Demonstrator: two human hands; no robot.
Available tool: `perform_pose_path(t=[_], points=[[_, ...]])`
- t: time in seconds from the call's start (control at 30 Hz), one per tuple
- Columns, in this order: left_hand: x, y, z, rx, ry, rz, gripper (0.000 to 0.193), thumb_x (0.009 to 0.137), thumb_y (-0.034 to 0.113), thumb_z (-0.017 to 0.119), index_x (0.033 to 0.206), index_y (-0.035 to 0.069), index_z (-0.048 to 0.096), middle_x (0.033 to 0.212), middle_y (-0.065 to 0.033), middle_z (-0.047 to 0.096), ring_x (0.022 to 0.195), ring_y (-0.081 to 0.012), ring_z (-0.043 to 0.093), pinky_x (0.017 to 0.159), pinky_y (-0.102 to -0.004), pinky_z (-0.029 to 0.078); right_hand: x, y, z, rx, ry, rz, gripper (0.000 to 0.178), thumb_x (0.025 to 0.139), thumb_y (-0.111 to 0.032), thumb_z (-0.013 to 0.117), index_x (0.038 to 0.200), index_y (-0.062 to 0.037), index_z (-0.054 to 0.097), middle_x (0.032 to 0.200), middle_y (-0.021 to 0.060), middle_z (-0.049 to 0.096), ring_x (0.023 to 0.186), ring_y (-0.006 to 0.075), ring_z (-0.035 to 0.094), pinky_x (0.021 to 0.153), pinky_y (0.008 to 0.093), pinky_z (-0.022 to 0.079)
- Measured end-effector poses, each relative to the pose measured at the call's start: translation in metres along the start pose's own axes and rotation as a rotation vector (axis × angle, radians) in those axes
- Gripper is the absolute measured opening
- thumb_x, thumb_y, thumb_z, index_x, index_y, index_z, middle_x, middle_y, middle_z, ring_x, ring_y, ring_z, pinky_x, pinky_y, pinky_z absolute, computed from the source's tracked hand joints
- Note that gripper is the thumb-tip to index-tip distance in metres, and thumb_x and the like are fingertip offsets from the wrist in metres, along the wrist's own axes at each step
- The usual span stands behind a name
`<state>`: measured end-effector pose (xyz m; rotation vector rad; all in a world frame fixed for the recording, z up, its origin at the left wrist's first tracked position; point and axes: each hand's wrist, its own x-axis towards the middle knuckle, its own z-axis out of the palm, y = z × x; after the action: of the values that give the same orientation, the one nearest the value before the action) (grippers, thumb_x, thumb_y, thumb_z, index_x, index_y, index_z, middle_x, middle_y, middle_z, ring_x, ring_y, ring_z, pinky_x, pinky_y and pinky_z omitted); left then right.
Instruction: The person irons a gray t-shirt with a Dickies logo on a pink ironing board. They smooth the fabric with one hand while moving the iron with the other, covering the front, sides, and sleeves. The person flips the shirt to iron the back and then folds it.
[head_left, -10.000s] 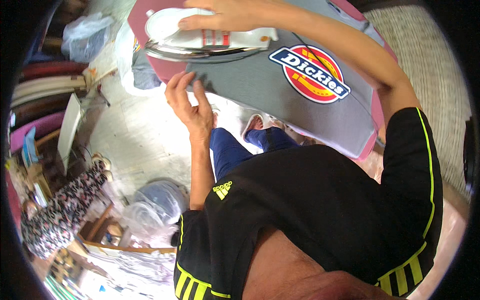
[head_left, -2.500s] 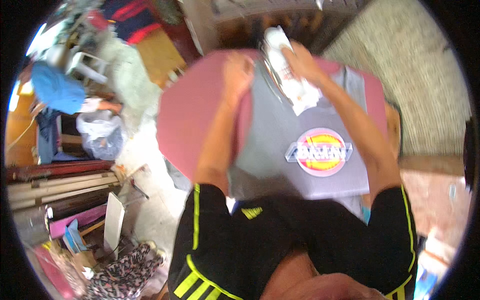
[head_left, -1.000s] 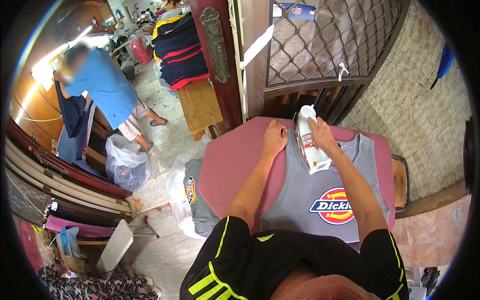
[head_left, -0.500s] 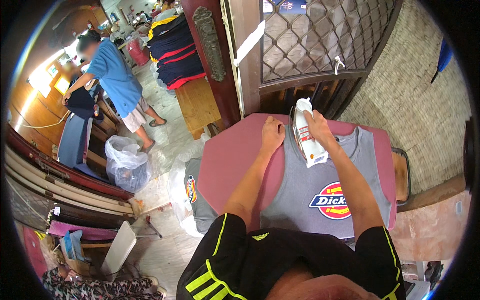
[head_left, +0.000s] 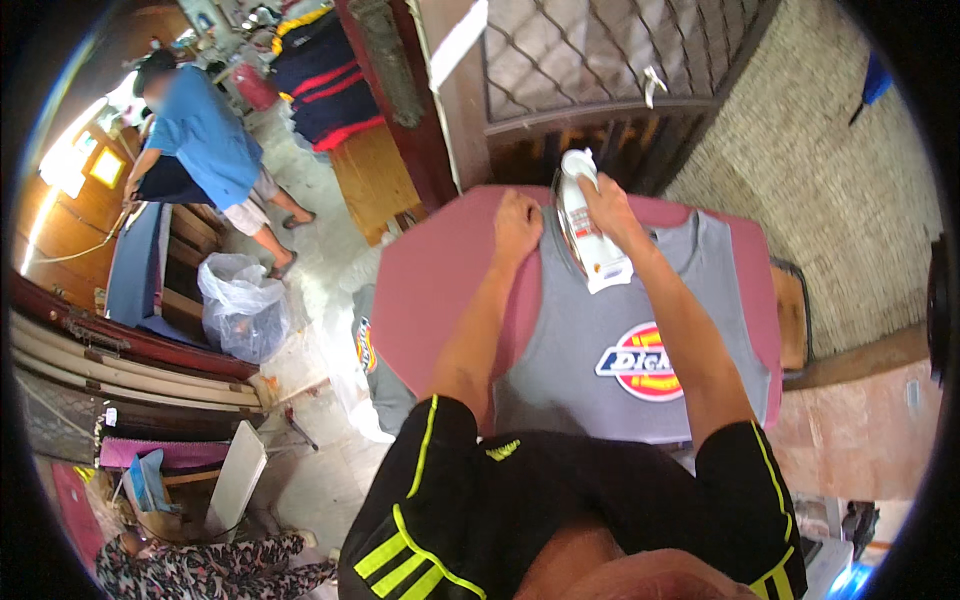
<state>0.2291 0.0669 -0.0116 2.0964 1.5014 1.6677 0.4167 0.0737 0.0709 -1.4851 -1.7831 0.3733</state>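
The right hand grips a white iron on the grey sleeveless shirt (far edge of the pink ironing board); the left hand, fingers curled, presses the shirt's shoulder.

floor: pale concrete | metal lattice gate ahead | pebbled wall right | daylight left

Garment workshop: ironing board, stacked clothes

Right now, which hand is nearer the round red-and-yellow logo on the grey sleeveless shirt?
Right. The right hand grips the white iron just above the logo; the left hand presses the shirt's shoulder edge, farther off.
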Motion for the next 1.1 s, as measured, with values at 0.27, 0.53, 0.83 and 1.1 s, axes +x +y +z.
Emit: perform_pose_path(t=[0.27, 0.53, 0.83, 1.1], points=[[-0.004, -0.004, -0.001, 0.033, -0.077, -0.098, 0.008, 0.079, 0.01, 0.067, 0.081, 0.003, 0.07, 0.088, -0.0184, 0.061, 0.087, -0.0389, 0.062, 0.078, -0.0483, 0.051, -0.011, -0.025, -0.018, 0.08, -0.271, 0.192, 0.067, 0.096, -0.053, 0.044, 0.114, 0.0095, 0.06, 0.118, 0.0363, 0.059, 0.115, 0.0501, 0.057, 0.099, 0.0507, 0.044], [-0.009, -0.021, 0.004, 0.04, -0.03, 0.023, 0.008, 0.079, 0.01, 0.07, 0.083, 0.003, 0.072, 0.084, -0.0156, 0.063, 0.078, -0.032, 0.064, 0.073, -0.0415, 0.052, -0.014, -0.005, 0.003, -0.038, -0.173, 0.064, 0.059, 0.097, -0.05, 0.049, 0.101, 0.0085, 0.059, 0.089, 0.0283, 0.063, 0.078, 0.0371, 0.063, 0.076, 0.047, 0.051], [-0.004, -0.022, 0.002, 0.017, -0.176, -0.088, 0.014, 0.081, 0.015, 0.072, 0.089, 0.004, 0.075, 0.09, -0.014, 0.065, 0.079, -0.0301, 0.065, 0.075, -0.0399, 0.052, 0.013, 0.019, 0.006, -0.151, -0.273, 0.015, 0.06, 0.097, -0.051, 0.047, 0.109, 0.0063, 0.063, 0.113, 0.0332, 0.063, 0.109, 0.0495, 0.059, 0.095, 0.0526, 0.047], [0.003, -0.023, -0.004, 0.008, -0.233, -0.166, 0.011, 0.081, 0.013, 0.074, 0.087, 0.005, 0.076, 0.092, -0.0152, 0.065, 0.089, -0.0327, 0.065, 0.082, -0.0419, 0.052, -0.049, -0.007, -0.056, 0.148, -0.465, 0.216, 0.056, 0.097, -0.053, 0.047, 0.106, 0.0008, 0.061, 0.062, 0.0051, 0.055, 0.042, 0.0115, 0.048, 0.041, 0.0301, 0.039]])
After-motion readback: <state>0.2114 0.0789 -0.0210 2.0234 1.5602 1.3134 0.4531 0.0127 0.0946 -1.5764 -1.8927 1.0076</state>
